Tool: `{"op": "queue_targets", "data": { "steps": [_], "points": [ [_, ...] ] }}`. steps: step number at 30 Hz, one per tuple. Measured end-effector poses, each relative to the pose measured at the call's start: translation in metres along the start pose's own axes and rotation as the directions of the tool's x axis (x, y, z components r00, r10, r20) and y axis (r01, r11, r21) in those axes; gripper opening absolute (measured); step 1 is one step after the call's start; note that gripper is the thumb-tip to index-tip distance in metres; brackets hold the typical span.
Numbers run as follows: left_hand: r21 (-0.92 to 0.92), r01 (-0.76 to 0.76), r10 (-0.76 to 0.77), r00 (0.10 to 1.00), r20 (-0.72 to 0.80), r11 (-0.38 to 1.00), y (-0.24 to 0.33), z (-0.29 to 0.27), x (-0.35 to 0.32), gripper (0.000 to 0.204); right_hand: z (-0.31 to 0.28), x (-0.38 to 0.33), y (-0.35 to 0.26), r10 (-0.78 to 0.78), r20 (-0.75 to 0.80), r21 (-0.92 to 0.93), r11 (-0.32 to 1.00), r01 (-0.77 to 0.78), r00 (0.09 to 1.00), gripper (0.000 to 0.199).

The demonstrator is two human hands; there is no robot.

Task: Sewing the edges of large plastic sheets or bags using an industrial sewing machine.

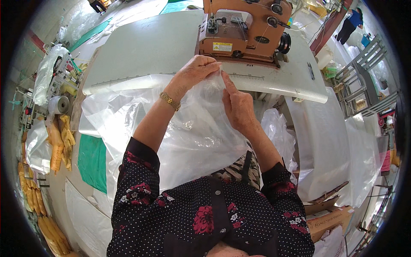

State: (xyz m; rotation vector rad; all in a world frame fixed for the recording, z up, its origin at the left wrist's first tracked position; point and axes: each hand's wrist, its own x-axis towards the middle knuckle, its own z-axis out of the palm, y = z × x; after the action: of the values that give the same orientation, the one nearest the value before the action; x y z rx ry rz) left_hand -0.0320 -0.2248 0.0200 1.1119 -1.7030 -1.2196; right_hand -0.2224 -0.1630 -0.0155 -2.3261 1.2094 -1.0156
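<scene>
The clear plastic film [201,113] is draped over the lap at 12 o'clock from the torso, with its upper edge raised at the near rim of the white table [141,51]. There it appears to be pinched between the thumb and fingertips of the left hand [195,72]. The right hand [241,106] is placed between 4 and 5 o'clock from the left, its index finger apparently laid against the film; whether anything is gripped by its other fingers cannot be told. The brown sewing machine [261,36] is stationed between 1 and 2 o'clock from the left hand. The step in hand is judged to be the evening-out of the film's edge; for the next move, a firm pinch and an uncreased edge seem to be called for
</scene>
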Motion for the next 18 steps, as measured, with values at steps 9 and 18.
{"op": "queue_targets", "data": {
  "steps": [9, 18],
  "points": [
    [0.036, -0.008, 0.009, 1.0, -0.01, 0.999, -0.003, 0.003, 0.0, 0.037, 0.002, -0.001, -0.007, -0.043, 0.049, -0.175, 0.983, 0.051, 0.998, 0.065],
    [0.606, -0.295, 0.428, 0.9, -0.082, 0.739, 0.025, 0.003, 0.0, 0.023, 0.014, -0.028, 0.008, -0.028, 0.011, -0.221, 0.975, 0.03, 1.0, 0.059]
  ]
}}
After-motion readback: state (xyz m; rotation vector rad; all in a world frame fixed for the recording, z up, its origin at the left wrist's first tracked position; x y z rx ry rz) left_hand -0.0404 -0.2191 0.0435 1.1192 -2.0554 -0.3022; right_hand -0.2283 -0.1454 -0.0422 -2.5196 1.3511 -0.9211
